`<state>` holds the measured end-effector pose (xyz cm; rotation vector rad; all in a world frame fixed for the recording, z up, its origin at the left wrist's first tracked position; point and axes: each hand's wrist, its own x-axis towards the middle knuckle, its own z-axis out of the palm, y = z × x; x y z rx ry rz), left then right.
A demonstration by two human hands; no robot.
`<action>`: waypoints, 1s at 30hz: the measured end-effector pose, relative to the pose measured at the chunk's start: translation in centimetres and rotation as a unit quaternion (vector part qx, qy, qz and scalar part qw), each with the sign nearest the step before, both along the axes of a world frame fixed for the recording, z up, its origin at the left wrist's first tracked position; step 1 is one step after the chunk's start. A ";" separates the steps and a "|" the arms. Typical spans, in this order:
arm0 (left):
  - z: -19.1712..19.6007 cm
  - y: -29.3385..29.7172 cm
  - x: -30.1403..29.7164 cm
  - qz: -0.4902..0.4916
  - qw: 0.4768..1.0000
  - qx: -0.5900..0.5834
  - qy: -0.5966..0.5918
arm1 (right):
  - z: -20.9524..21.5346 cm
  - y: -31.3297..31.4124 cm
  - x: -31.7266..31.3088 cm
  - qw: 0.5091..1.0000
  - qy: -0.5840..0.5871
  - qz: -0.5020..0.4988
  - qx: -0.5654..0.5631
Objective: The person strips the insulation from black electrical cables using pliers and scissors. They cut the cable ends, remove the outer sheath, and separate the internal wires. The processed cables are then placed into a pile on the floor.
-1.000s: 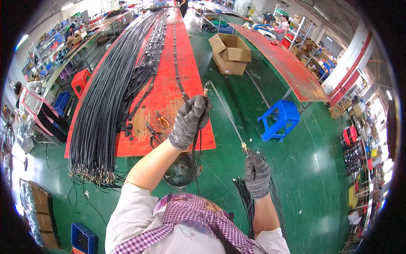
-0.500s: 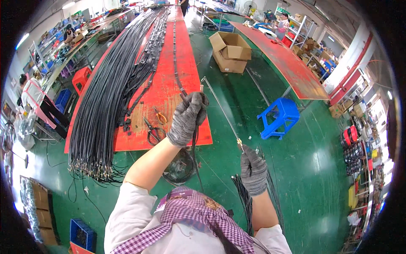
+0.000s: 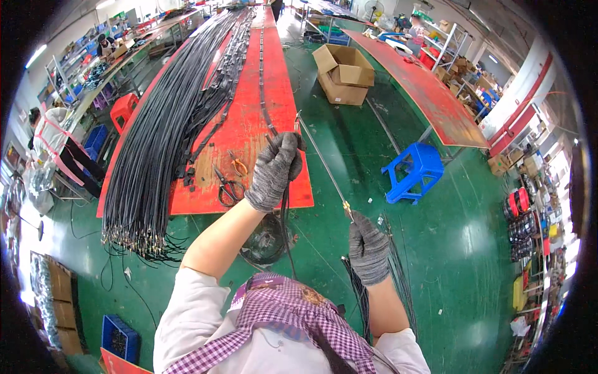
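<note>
Cable (image 3: 324, 168) runs taut between our two gloved hands: the left hand (image 3: 274, 169) is closed around its upper stretch at the near end of the red table (image 3: 249, 124), and the right hand (image 3: 369, 249) is closed on it just below the brass fitting (image 3: 346, 207), low and to the right. Over the past second our left hand has lifted a little farther over the table while the right stayed low, so we judge the line is being drawn out straight. Left of our left hand lie scissors (image 3: 229, 187) and the long black cable bundle (image 3: 162, 137). Beyond it, an open brown cardboard box (image 3: 342, 75) sits on the green floor; to its right stands a blue plastic stool (image 3: 416, 171).
</note>
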<state>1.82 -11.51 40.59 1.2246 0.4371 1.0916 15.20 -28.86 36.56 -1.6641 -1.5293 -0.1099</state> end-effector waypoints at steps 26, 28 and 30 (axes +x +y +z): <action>-5.5 -5.1 2.0 -0.186 0.974 0.042 0.119 | 4.9 3.5 1.3 0.929 0.301 0.156 -0.149; -5.6 -5.5 2.4 -0.192 0.975 0.020 0.108 | 4.8 3.6 2.2 0.880 0.384 0.217 -0.179; -5.4 -5.5 2.7 -0.225 0.965 0.033 0.129 | 5.0 3.7 3.4 0.855 0.401 0.240 -0.225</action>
